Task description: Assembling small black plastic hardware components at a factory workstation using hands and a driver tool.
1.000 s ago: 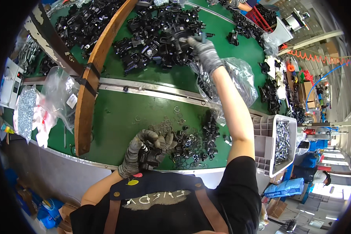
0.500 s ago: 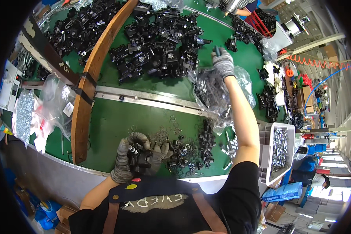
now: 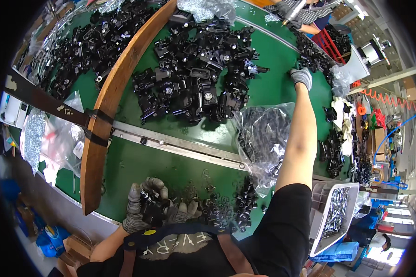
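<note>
My left hand point(image 3: 136, 207), in a grey glove, is palm up near the table's front edge. Its fingers curl around a black mechanical part point(image 3: 152, 211) with a metal pin standing up from it. Far to the right, my right hand point(image 3: 302, 77) is stretched out beside a row of black parts point(image 3: 315, 61). Its gloved fingers are closed around something dark that barely shows at their tips. Next to my left hand lie small rings point(image 3: 217, 210) and short black fittings point(image 3: 245, 201).
A large heap of black assemblies point(image 3: 203, 74) covers the middle of the green table. A wooden board point(image 3: 108, 97) and metal rail point(image 3: 185, 150) cross it. Right are a clear bag point(image 3: 266, 129) and crate of metal pins point(image 3: 316, 221). A co-worker's gloved hand point(image 3: 289, 9) holds a silver tool.
My right hand has moved away and to the right, past the clear bag. The dark cylinder seen in it earlier is now mostly hidden. My left hand keeps the black part.
</note>
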Tool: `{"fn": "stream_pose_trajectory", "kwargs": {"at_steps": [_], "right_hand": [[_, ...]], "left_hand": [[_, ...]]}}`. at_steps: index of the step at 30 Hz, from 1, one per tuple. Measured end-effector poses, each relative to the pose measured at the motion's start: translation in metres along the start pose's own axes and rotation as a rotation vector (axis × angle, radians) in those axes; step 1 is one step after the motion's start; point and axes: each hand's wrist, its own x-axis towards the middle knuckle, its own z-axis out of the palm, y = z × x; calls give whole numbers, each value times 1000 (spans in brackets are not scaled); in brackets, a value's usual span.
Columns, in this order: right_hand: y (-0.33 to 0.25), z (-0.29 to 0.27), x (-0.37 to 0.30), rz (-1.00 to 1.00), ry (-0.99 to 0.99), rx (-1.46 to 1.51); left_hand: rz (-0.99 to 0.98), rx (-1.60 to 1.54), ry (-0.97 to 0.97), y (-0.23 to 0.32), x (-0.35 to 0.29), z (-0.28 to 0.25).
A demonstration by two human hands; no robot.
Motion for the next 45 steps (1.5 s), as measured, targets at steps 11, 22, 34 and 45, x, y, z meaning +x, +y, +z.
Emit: {"fn": "stream_pose_trajectory", "kwargs": {"at_steps": [11,22,34,45], "right_hand": [[80,-34,0,32,-934,1425],[-85,-124,-220,-247,-1356,1306],[12,-111,-254,-651,-233,-130],[48,-95,-270,-456,-13,186]], "left_hand": [[16,9,-10,1,-4,6],[86,276,-24,-16,-32,7],[136,224,-20,-23,-55,1],[255,530,-118,-32,-63,1]]}}
